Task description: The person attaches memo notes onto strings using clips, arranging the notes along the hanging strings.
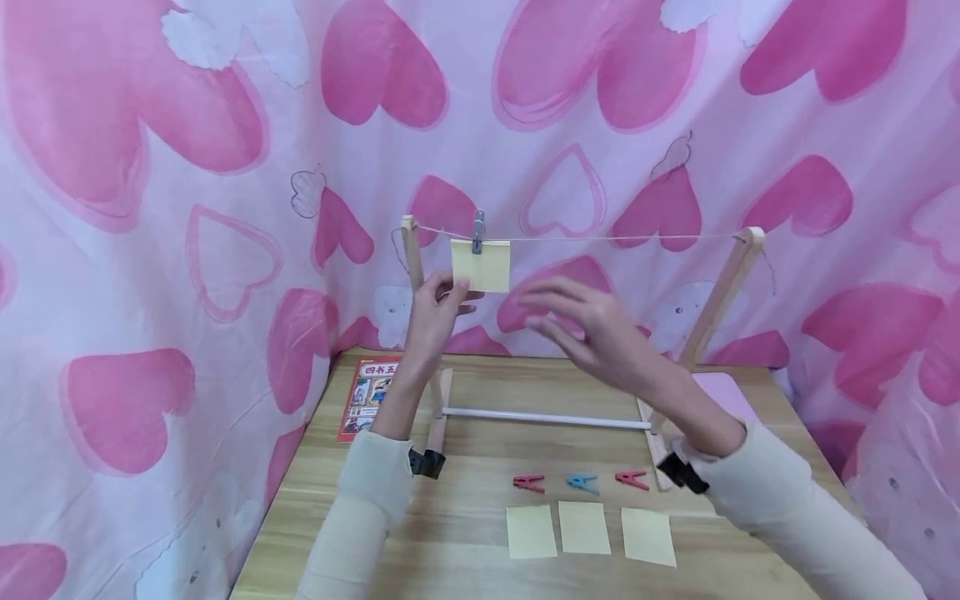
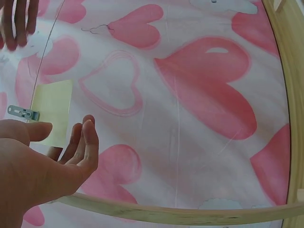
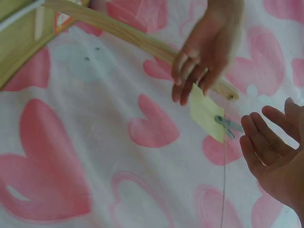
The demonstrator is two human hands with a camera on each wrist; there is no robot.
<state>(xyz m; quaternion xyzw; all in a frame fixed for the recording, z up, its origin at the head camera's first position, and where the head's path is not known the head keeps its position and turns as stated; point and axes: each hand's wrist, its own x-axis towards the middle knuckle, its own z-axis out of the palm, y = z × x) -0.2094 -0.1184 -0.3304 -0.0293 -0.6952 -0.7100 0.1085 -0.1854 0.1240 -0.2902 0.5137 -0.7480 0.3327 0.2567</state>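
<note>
A yellow sticky note [image 1: 491,273] hangs from a string [image 1: 600,239], held by a grey clothespin [image 1: 478,232] at its top edge. My left hand [image 1: 432,321] pinches the note's lower left corner; in the left wrist view the thumb [image 2: 40,131] lies across its front. To the right of the note, my right hand [image 1: 600,333] is apart from it, fingers loosely extended and holding nothing. In the right wrist view that hand [image 3: 275,147] is near the clothespin [image 3: 228,124].
Two wooden posts [image 1: 720,292] carry the string, joined below by a white rod [image 1: 547,417]. On the wooden table lie red clothespins [image 1: 632,480], a blue clothespin [image 1: 582,483] and three yellow notes [image 1: 583,527]. A red booklet [image 1: 365,398] lies at left, a pink sheet [image 1: 723,395] at right.
</note>
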